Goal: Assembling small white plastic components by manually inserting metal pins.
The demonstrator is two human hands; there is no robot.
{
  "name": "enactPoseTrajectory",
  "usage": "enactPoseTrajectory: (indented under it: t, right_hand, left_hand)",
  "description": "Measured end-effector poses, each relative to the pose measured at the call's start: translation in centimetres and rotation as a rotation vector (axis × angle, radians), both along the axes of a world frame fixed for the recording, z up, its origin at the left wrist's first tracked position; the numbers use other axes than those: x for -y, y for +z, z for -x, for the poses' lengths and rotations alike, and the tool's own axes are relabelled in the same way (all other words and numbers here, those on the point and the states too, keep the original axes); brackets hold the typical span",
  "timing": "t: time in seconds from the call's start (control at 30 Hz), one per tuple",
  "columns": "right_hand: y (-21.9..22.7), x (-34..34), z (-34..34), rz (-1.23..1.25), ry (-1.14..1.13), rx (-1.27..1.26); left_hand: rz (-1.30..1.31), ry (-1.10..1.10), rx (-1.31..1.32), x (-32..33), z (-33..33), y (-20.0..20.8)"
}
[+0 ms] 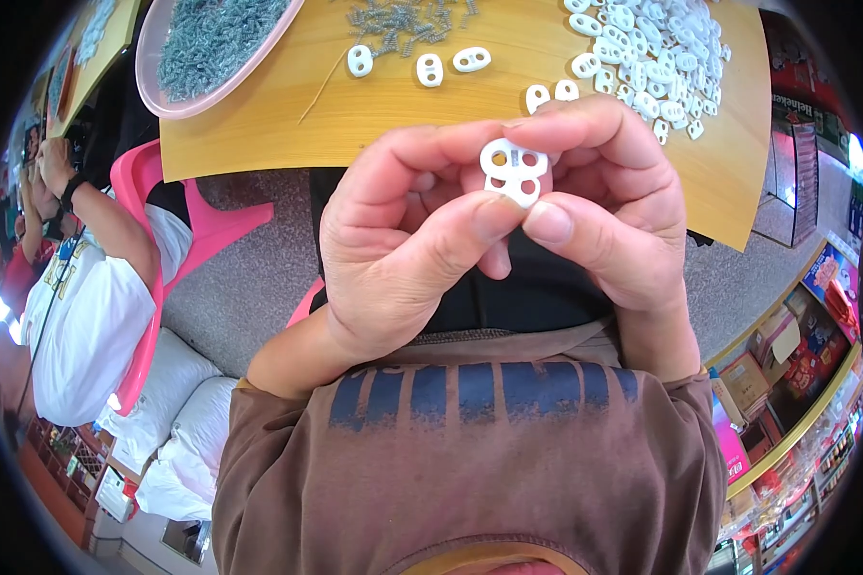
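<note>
Both my hands are raised in front of me, just off the table's near edge, with a white plastic cord lock [514,172] pinched between them. It has several round holes, and a small grey spring shows near its top. My left hand [384,240] grips its left side between thumb and curled fingers. On the opposite side, my right hand [623,192] presses it with thumb and fingertips. Beyond my hands, three loose white two-hole pieces [430,70] lie on the table beside a scatter of small metal springs [398,27].
On the wooden table [259,144], a pink bowl [142,72] of springs stands at left and a heap of white pieces [657,67] at right. A thin stick [322,86] lies between. Left are a pink chair [211,230], another person [86,316] and white sacks [187,431].
</note>
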State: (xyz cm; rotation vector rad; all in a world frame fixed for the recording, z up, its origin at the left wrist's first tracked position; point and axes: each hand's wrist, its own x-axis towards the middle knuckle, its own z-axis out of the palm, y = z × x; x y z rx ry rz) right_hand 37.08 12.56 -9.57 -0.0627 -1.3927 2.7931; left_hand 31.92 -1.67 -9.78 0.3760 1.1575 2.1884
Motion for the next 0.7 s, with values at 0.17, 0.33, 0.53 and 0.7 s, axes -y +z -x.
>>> enactPoseTrajectory:
  t: [0.17,0.33,0.53,0.7]
  right_hand:
    - [-0.57,-0.59,0.03,-0.062,0.023,-0.122]
    - [-0.63,-0.43,0.24,-0.093,0.003,-0.096]
    - [-0.37,-0.16,0.2,-0.163,-0.025,-0.132]
    - [-0.42,-0.28,0.19,-0.248,-0.028,-0.163]
  left_hand:
    - [-0.021,-0.031,0.023,-0.17,-0.08,-0.3]
    - [-0.01,-0.036,0.022,0.1,0.31,-0.53]
    - [-0.013,-0.028,0.005,0.25,0.23,-0.53]
    - [-0.031,-0.028,-0.004,0.3,0.05,-0.45]
